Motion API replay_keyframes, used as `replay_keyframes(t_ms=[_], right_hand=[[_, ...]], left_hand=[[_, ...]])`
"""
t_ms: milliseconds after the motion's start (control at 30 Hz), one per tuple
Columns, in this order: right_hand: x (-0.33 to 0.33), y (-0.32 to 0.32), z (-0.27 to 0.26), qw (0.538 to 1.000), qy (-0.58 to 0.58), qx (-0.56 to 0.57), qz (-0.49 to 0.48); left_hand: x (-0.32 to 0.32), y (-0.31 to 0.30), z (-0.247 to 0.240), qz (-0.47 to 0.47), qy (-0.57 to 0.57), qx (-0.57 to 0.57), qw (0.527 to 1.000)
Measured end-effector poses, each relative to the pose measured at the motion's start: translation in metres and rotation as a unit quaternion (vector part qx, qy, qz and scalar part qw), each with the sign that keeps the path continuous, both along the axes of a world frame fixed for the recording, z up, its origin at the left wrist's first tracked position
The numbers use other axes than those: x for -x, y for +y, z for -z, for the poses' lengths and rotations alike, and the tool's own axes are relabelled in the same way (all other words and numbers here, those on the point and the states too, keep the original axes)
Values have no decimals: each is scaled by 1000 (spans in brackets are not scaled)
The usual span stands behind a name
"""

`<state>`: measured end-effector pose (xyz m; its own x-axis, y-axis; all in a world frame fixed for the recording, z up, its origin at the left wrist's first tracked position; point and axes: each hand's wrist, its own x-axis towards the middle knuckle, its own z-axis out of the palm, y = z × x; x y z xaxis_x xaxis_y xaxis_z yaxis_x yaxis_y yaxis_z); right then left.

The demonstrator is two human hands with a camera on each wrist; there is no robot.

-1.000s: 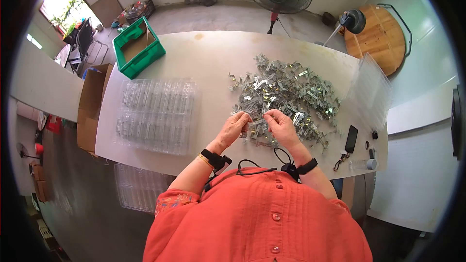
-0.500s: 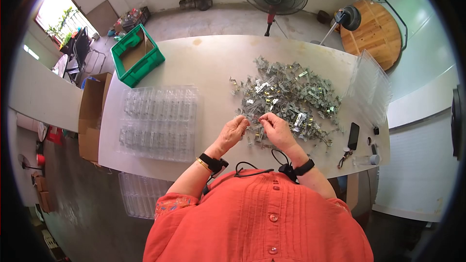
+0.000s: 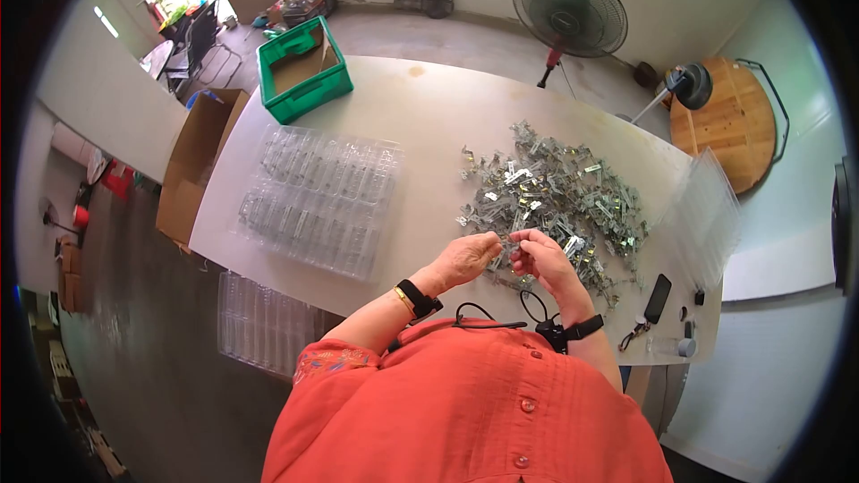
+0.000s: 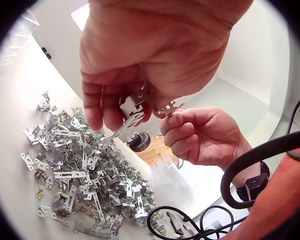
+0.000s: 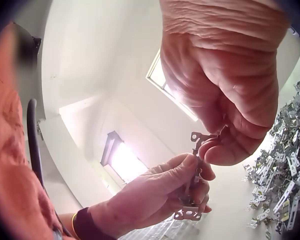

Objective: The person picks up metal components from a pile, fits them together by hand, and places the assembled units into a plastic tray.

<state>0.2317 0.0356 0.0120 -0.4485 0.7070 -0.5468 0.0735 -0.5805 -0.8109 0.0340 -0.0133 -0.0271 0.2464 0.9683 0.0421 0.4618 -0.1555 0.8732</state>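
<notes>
Small metal brackets lie in a wide pile [image 3: 555, 197] on the white table. The left hand [image 3: 465, 259] is over the pile's near left edge, its fingers curled round metal pieces [image 4: 132, 108] seen in the left wrist view. Close beside it, the right hand [image 3: 546, 265] pinches the end of a metal piece [image 5: 197, 141] between thumb and fingers. In the right wrist view this piece reaches into the left hand [image 5: 155, 192], with a flat holed plate [image 5: 188, 213] at its lower end. How the pieces join is partly hidden by the fingers.
Clear plastic trays [image 3: 322, 201] lie left of the pile; another clear tray stack [image 3: 702, 215] leans at the right. A green crate [image 3: 307, 94] sits at the back left. A phone [image 3: 658, 299] and small bottle [image 3: 684, 346] lie at the right edge.
The head view has shifted and tilted, so the table sits differently in it. The two hands remain close together, with the left hand's back turned more upward.
</notes>
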Motion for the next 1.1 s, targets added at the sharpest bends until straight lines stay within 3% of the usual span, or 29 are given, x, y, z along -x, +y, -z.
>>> replay_keyframes(t_ms=[100,233,333,400,533,800,900,1100], right_hand=[[-8,4,2,999,-19,31,-18],[-14,-1,4,994,-86,-49,-54],[-21,0,15,987,-87,-134,-31],[-24,2,17,977,-45,-203,35],[-24,1,9,985,-65,-160,26],[-15,-1,16,991,-3,-132,19],[-12,1,17,989,26,-139,36],[-6,7,10,988,72,-124,65]], left_hand=[[-8,0,4,16,33,-51,998],[-20,-3,4,9,29,-54,998],[-28,-3,8,34,46,-60,997],[-33,-4,7,6,67,-55,996],[-33,-2,2,-59,54,-49,996],[-26,-1,-3,-27,49,-40,998],[-17,1,-2,4,-33,-16,999],[15,12,-4,26,-209,172,962]])
